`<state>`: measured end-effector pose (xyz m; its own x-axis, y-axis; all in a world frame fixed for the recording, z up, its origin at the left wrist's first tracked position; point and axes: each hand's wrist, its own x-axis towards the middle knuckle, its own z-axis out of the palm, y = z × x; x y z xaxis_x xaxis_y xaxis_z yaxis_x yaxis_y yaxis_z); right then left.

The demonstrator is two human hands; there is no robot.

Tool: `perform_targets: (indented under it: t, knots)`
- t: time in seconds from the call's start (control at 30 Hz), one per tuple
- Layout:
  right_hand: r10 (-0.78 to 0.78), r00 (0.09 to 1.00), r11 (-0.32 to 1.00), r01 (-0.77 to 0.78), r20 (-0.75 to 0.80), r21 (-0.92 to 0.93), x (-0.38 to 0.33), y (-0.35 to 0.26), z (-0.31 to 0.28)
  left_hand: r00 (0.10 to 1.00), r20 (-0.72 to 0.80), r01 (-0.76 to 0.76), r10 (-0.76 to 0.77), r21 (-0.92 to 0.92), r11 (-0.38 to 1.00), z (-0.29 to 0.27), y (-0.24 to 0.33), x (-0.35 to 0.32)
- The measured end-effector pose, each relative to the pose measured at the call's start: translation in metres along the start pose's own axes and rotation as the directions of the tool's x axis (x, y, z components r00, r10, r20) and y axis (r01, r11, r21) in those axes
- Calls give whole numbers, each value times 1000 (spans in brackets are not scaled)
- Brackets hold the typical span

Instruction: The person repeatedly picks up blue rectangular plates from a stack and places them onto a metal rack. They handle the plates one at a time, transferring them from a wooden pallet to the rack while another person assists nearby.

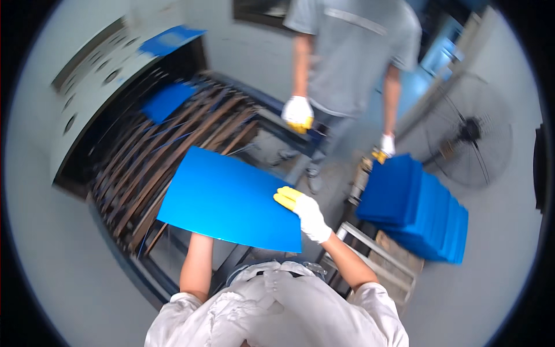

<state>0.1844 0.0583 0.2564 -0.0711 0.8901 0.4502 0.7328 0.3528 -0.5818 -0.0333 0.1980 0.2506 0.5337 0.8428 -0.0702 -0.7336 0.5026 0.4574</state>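
I am holding a large, smooth, bright blue rectangular sheet [225,199] out in front of my body, its lower edge facing my white shirt [277,312]. My right hand [309,214], wearing a white glove with yellow-coated fingers, is meeting the sheet at its right side: the fingers are lying straight and close together on the upper face. My thumb is hiding from sight, so I cannot tell whether I am pinching the edge or just steadying it. My bare left forearm [198,263] is running up beneath the lower edge, and the sheet is covering my left hand entirely; I cannot tell how that grip is standing.

Behind the sheet, to the left, a dark-framed bed of brown slats [162,150] is stretching toward a pale machine panel with round dark openings [92,87]. A smaller-looking blue piece [167,103] is lying on the far part of the slats, and another blue piece [171,40] is resting on top of the panel.

Across from me, a co-worker in a grey shirt [355,58] is standing, wearing similar gloves; one gloved hand [386,147] is hanging right by a thick stack of blue sheets [416,208]. A round wire-caged fan [468,130] is standing beyond the stack.
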Motion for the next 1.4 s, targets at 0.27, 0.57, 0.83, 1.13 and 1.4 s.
perform_targets:
  t: [0.27,0.57,0.83,1.13,1.4]
  knots:
    - [778,482,627,-556,-404,546,-132,42,-27,860,-86,496,-503,-94,864,39,-153,30]
    - [638,-197,388,-753,-745,531,-182,168,-46,720,-296,646,-627,-43,762,-48,-176,-31]
    - [526,-87,378,-867,-846,325,-189,214,-61,740,-449,536,-500,-54,842,-105,-145,-64]
    - [583,-70,453,-799,-809,395,-195,217,-65,711,-475,535,-519,-114,837,-109,-153,-82]
    - [606,-55,407,-835,-794,369,-189,210,-59,703,-432,600,-565,-66,797,-101,-165,-80]
